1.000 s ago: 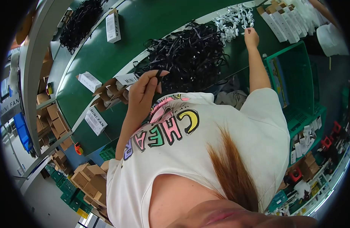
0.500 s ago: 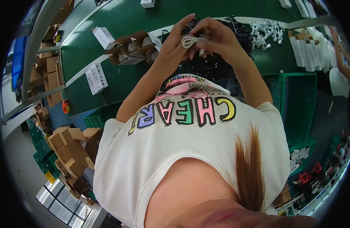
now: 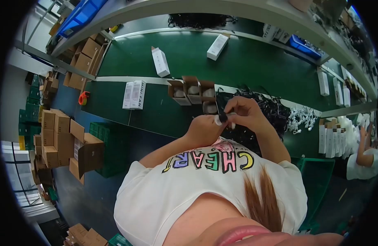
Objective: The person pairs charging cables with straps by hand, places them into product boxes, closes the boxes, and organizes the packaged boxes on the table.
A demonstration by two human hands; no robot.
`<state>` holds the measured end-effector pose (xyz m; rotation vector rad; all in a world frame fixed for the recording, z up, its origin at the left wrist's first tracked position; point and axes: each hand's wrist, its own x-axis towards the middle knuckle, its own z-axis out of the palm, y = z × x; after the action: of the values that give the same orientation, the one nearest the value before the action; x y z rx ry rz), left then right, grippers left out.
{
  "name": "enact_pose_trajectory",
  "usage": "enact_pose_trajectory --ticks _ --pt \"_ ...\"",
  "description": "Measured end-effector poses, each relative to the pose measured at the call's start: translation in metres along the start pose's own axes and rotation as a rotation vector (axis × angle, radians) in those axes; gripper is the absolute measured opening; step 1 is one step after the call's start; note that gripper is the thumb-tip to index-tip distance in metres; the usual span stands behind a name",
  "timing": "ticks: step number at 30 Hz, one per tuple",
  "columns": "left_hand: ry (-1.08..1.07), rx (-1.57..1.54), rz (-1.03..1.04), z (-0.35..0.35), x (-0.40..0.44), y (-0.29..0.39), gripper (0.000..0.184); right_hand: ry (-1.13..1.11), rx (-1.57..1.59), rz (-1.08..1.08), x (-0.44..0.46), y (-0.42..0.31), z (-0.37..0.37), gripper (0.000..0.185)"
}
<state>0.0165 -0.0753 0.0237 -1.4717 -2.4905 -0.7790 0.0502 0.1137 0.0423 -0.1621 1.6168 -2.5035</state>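
My left hand [image 3: 206, 129] is closed around a small bundled white cable [image 3: 218, 120], of which only a little shows. A short black strip [image 3: 223, 117] lies across the bundle. With fingers bent, my right hand [image 3: 247, 116] pinches at the bundle and strip; which of the two it grips is partly hidden. Both hands are close together in front of my chest, above the table's near edge. Beside and behind them spreads a heap of black strips [image 3: 271, 112]. Further right lies a pile of white cables [image 3: 301, 118].
Open brown-flapped boxes [image 3: 193, 91] with pale contents stand ahead. White MINI FAN boxes [image 3: 134, 95] lie left; more white boxes [image 3: 160, 62] are farther back. A shelf beam [image 3: 189, 15] crosses above. Green crates [image 3: 314, 180] flank me. Another person's arm [image 3: 364, 143] is at far right.
The view has tilted up, showing more table and shelf. My hands have come closer together; the white cable's loops are now mostly covered, and a black strip shows at it.
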Motion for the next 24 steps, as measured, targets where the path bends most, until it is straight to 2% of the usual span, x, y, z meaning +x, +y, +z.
enact_pose_trajectory --ticks 2,3,5,6,10,12,13,15,17,18,19,20,22,23,24 --pt "0.089 -0.007 0.028 -0.002 -0.003 -0.008 0.011 0.108 -1.071 -0.234 0.017 -0.007 -0.002 0.012" --pt "0.102 -0.005 0.043 -0.002 -0.01 -0.013 0.011 0.115 -1.084 -0.246 0.014 -0.003 -0.001 0.012" --pt "0.251 -0.15 0.098 -0.005 -0.013 -0.026 0.008 -0.574 -0.059 0.07 0.009 0.002 -0.002 0.012" --pt "0.261 -0.144 0.12 -0.008 -0.009 -0.027 0.008 -0.572 -0.078 0.053 0.012 -0.003 0.0 0.012" --pt "0.295 -0.093 0.033 -0.017 -0.006 -0.025 0.008 -0.166 -1.096 -0.204 0.017 -0.014 0.021 0.012" --pt "0.265 -0.357 0.073 -0.011 -0.017 -0.033 0.01 -0.633 -0.391 0.003 0.02 -0.002 -0.002 0.014" --pt "0.256 -0.366 0.072 -0.008 -0.015 -0.035 0.01 -0.623 -0.386 0.008 0.021 -0.002 0.001 0.014" --pt "0.278 -0.568 -0.085 0.001 -0.016 -0.032 0.015 -0.131 -0.031 -0.056 0.017 0.01 0.016 0.013" --pt "0.258 -0.835 -0.177 0.007 -0.019 -0.036 0.018 -0.239 -0.231 -0.474 0.031 0.018 0.016 0.02" --pt "0.193 -0.99 -0.291 -0.001 -0.017 -0.034 0.019 -0.235 -0.153 -0.333 0.025 0.018 0.019 0.019" --pt "0.127 -1.152 -0.432 -0.01 -0.019 -0.029 0.021 -0.22 -0.129 -0.302 0.024 0.02 0.018 0.02" --pt "0.049 -1.326 -0.721 -0.013 -0.019 -0.023 0.024 -0.202 -0.098 -0.261 0.021 0.028 0.017 0.02" --pt "-0.192 -1.414 -0.48 0.01 -0.04 -0.052 0.022 -0.05 -0.043 -0.262 0.017 0.042 0.011 0.023" --pt "-0.188 -1.433 -0.516 0.025 -0.046 -0.05 0.022 -0.048 -0.028 -0.226 0.012 0.051 0.004 0.023" --pt "0.111 -1.19 -0.565 0.041 -0.044 -0.047 0.021 0.05 -0.145 -0.211 0.011 0.056 -0.008 0.022"
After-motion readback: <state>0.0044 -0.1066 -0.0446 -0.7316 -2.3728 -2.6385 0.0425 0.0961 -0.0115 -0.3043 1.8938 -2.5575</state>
